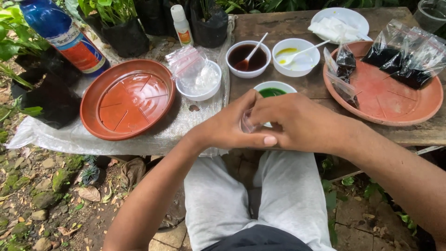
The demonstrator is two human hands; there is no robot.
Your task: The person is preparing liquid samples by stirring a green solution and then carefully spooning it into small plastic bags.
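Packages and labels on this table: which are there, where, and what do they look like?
Big blue bottle: far left, lying tilted, with a red and white label.
Small white bottle: back, upright, orange label.
Clear zip bags: on right terracotta saucer, holding dark contents.
Empty clear bags: over a white bowl.
Small clear bag: between left hand and right hand.

Two hands meet at centre frame — left hand (pixel 232 128) and right hand (pixel 302 123) pinch a small clear bag (pixel 246 124). A green-filled bowl (pixel 275 89) sits just above.
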